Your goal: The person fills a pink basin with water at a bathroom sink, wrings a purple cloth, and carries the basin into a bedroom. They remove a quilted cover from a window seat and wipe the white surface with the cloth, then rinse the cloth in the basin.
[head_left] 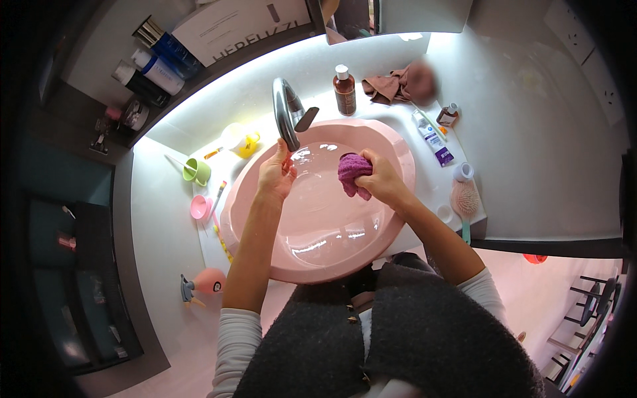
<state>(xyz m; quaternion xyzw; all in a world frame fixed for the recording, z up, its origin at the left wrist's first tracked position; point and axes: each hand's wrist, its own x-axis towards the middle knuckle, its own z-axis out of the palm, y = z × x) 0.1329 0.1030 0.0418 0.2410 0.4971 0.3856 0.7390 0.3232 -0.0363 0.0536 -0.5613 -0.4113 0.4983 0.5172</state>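
Sitting on a white counter (431,199), a wide pink basin (232,212) takes up most of the surface between the two forearms. A lit pale wall rises behind it on the far side, and a plain grey-white wall (524,146) stands to the right. At far left, a dark shelf (249,56) carries several bottles (174,54) and a white box (245,28); nearer on the left is a dark cabinet (89,265) with small items inside. Pale floor shows at near right, with dark chairs (590,302) on it.

Clear water (345,212) lies in the basin, catching bright reflections. A chrome tap (284,109) reaches over its far rim. The left hand (277,174) is raised to the spout, a fingertip at its mouth and the other fingers loosely bent; whether they touch the metal I cannot tell. The right hand (383,180) has its fingers closed around a bunched purple cloth (352,174), held above the right part of the basin.

Left of the basin, a green cup (198,172) has a pale stick leaning out of it; a small pink cup (200,207) is nearer, its contents unclear. A yellow-and-white cup (242,141) stands farther back. On the far side is a reddish-brown bottle (345,94) with a white cap; to the right are a small dark bottle (447,117) and a white-and-purple tube (432,139).
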